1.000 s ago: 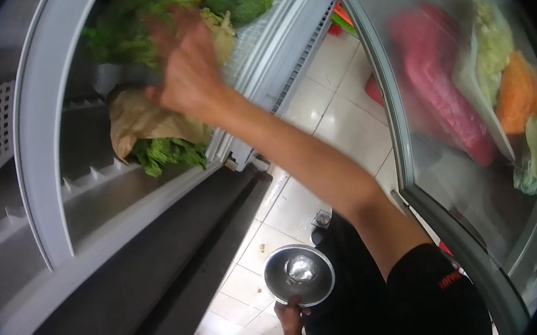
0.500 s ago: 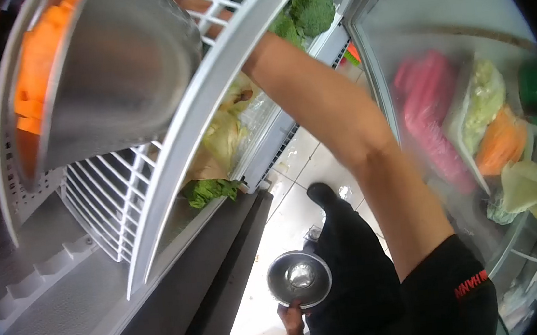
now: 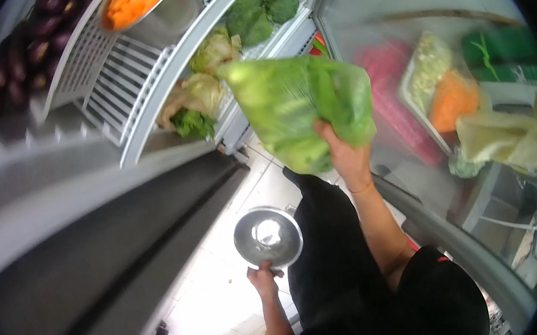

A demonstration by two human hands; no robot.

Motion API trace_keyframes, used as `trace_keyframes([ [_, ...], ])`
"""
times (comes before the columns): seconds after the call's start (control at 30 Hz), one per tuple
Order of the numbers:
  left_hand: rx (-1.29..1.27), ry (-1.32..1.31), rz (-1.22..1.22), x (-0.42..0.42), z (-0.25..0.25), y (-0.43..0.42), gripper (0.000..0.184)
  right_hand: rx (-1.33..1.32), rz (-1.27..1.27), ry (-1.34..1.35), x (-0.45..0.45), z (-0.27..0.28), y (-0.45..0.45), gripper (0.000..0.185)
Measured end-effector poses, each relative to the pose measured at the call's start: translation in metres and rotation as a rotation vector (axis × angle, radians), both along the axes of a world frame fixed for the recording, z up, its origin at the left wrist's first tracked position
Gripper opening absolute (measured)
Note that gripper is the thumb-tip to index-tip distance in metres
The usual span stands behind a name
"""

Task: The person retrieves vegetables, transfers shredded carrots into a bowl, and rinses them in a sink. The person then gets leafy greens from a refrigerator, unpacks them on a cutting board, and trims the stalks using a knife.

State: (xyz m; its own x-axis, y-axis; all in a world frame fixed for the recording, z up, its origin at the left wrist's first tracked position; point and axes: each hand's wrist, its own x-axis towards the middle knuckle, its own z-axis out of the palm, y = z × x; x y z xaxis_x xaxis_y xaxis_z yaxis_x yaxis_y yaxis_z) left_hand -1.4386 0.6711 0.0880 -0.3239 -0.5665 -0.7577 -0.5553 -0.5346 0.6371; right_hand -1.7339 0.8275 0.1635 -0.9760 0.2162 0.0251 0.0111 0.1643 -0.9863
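Before the open cold shelves, right hand (image 3: pixel 349 159) up and loaded! It's pinching the lower right edge of a see-through plastic bag of pale green leafy vegetables (image 3: pixel 275 101), thumb on the near side, the other fingers mostly hidden, so I can't tell how they wrap. Bag's long axis runs roughly across the view, the gripped end toward the right, the far end pointing at the shelves.

Down below, slightly left, the left hand (image 3: pixel 265 279) clamps the rim of a round, shiny silver metal bowl (image 3: pixel 250 241), thumb over the edge, mouth facing up. Bag higher and farther forward, bowl lower and nearer the body, and the two look apart! Right hand on the bag, left hand well clear of it.

No surface under either; both are held up over a pale tiled floor (image 3: pixel 210 298). Left, a white wire shelf (image 3: pixel 121 72) carries a silver metal pot of orange pieces (image 3: pixel 177 10), with dark green broccoli heads (image 3: pixel 250 22) beyond; right, a grey-framed glass panel (image 3: pixel 449 237) hems the space in.
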Motion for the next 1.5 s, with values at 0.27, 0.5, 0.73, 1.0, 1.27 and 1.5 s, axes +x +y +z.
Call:
trace_keyframes([
  [0.27, -0.169, 0.054, 0.188, 0.135, 0.009, -0.025, 0.018, 0.519, 0.810, -0.227, 0.132, 0.003, 0.125, 0.033],
  [0.5, -0.244, -0.151, 0.604, 0.278, 0.014, 0.012, 0.023, 0.665, 1.529, 0.167, 0.113, -0.029, 0.120, 0.030],
  [0.73, -0.156, -0.120, 1.379, 0.335, -0.016, 0.071, 0.020, 0.846, 1.576, 0.399, 0.109, -0.063, -0.049, 0.033],
  [1.0, -0.198, 0.013, 1.719, 0.432, 0.046, 0.189, 0.020, 0.828, 1.669, 0.628, 0.220, -0.058, -0.118, 0.038],
  [1.27, -0.323, 0.041, 1.880, 0.562, 0.079, 0.199, 0.021, 0.420, 1.879, 0.716, 0.430, 0.027, -0.177, 0.038],
  [1.5, -0.506, 0.116, 1.848, 0.714, 0.110, 0.054, 0.024, 0.537, 1.730, 0.597, 0.502, 0.018, -0.196, 0.030],
])
